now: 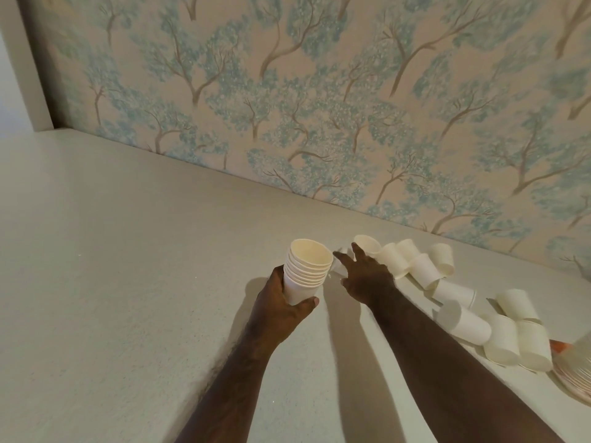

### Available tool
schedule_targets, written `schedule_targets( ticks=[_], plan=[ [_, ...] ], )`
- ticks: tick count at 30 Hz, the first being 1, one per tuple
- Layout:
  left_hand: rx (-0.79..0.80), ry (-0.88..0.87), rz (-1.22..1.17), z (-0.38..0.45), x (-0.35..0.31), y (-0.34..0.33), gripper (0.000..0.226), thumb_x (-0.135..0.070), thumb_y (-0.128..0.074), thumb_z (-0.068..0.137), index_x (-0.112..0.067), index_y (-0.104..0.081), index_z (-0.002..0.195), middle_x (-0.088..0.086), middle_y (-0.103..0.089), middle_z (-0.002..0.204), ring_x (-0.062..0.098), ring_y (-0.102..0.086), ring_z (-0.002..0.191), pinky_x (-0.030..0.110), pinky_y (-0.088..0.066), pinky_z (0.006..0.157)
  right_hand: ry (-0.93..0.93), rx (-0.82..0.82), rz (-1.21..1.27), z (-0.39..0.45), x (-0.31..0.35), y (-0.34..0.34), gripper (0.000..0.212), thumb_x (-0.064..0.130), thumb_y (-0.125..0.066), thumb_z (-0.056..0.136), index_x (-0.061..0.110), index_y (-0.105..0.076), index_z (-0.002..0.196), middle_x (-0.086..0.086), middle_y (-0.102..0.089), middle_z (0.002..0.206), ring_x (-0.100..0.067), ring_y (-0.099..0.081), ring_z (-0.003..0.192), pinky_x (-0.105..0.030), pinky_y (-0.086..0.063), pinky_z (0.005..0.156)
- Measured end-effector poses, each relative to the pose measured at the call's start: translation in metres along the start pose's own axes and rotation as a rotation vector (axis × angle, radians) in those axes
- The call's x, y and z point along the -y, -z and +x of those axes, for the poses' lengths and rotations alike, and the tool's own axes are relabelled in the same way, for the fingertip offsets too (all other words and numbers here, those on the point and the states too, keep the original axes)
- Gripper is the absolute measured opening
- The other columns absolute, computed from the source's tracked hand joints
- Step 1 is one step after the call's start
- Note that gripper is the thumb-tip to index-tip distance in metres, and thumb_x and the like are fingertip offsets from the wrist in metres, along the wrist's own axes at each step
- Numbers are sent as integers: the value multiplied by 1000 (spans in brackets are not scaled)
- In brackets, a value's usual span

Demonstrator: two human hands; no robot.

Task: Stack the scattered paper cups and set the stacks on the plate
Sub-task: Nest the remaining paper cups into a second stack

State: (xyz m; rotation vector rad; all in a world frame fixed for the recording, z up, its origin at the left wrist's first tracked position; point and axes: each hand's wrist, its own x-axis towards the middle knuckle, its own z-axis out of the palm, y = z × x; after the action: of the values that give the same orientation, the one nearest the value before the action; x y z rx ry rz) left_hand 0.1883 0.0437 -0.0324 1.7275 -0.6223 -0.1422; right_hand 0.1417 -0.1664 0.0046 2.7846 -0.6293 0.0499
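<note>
Head view: a person works at a white table that meets a tree-patterned wall along its back edge.
Left hand: left hand is curled round the lower part of a stack of cups, thumb across the front, mouths tilted up and away.
Right hand: right hand reaches forward with fingers spread and fairly straight, holding nothing, its fingertips near an upright cup close to the back edge.
Loose cups: a trail of loose cups lies on its sides from that upright one toward the table's right edge, many touching or overlapping, ending in a cluster.
Plate: only part of a plate shows at the right edge, blurred, just beside the cluster.
Handling: these look light, thin-walled and easy to crush or tip; a soft pinch at the rim or a loose wrap round the wall seems safest, squeezing no harder than needed.
In the way: the tipped ones would likely roll or scatter if nudged, and the cluster crowds the approach to the plate.
Stage: judged midway, one stack built, much still scattered, nothing seen on the plate.
</note>
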Motion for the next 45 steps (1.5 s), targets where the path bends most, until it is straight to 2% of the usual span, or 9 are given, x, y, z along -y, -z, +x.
schedule_targets(
  ticks=[3,7,12,19,23,29,33,39,45],
  plan=[
    [0,6,-14,0,1,3,62,-42,-81,69,-38,-39,115,-25,-51,106,2,-55,92,3,-43,71,14,-72,-137,-6,6,-4,47,31,-55,94,29,-43,139,-16,-39,149,-38,-63,107,-48,-56,80],
    [-7,9,-43,0,1,6,62,-44,-82,68,-41,-40,113,-35,-48,101,-8,-54,90,-2,-41,59,67,-323,-177,-12,1,9,18,17,-83,68,13,-68,77,-11,-66,73,-29,-61,46,-30,-49,38],
    [-13,21,-48,1,5,6,62,-44,-82,67,-43,-41,113,-34,-52,102,-11,-54,92,0,-42,61,-46,-440,220,-5,-5,52,32,42,-42,98,21,-57,116,-7,-64,105,-30,-63,94,-37,-50,74],
    [-43,57,-52,0,9,8,63,-41,-83,65,-40,-43,114,-30,-56,101,-12,-55,90,3,-42,60,209,-389,831,-43,3,126,17,49,-47,95,34,-53,100,16,-63,97,12,-58,81,-7,-40,60],
    [-52,56,-23,1,7,8,63,-42,-83,65,-38,-43,114,-28,-54,99,-8,-55,87,4,-39,62,291,-270,771,-54,15,121,22,45,-47,97,27,-57,106,8,-67,108,-12,-64,91,-31,-49,74],
    [-50,44,-30,1,9,8,63,-43,-83,65,-38,-43,113,-28,-55,99,-7,-56,88,3,-41,60,287,-30,831,-47,18,100,59,68,-31,90,42,-34,142,7,-54,140,-12,-60,116,-36,-46,99],
    [-55,40,-30,3,10,11,64,-41,-82,68,-35,-41,117,-24,-52,105,-3,-54,90,2,-37,66,-29,-263,694,-9,-18,79,46,43,-48,97,30,-41,142,-1,-52,139,-21,-57,117,-38,-41,101],
    [-37,13,-45,5,10,10,63,-37,-79,72,-33,-38,119,-16,-51,112,7,-52,102,14,-42,84,-78,157,436,14,-44,16,73,24,-56,95,17,-14,154,-7,-19,161,-23,-25,146,-39,-26,116],
    [-23,30,-54,5,11,12,63,-36,-80,72,-34,-38,119,-22,-50,109,1,-52,95,3,-39,72,-80,-232,138,9,-41,-21,38,15,-60,90,8,-60,127,-17,-64,117,-36,-64,103,-44,-54,80]
  ],
)
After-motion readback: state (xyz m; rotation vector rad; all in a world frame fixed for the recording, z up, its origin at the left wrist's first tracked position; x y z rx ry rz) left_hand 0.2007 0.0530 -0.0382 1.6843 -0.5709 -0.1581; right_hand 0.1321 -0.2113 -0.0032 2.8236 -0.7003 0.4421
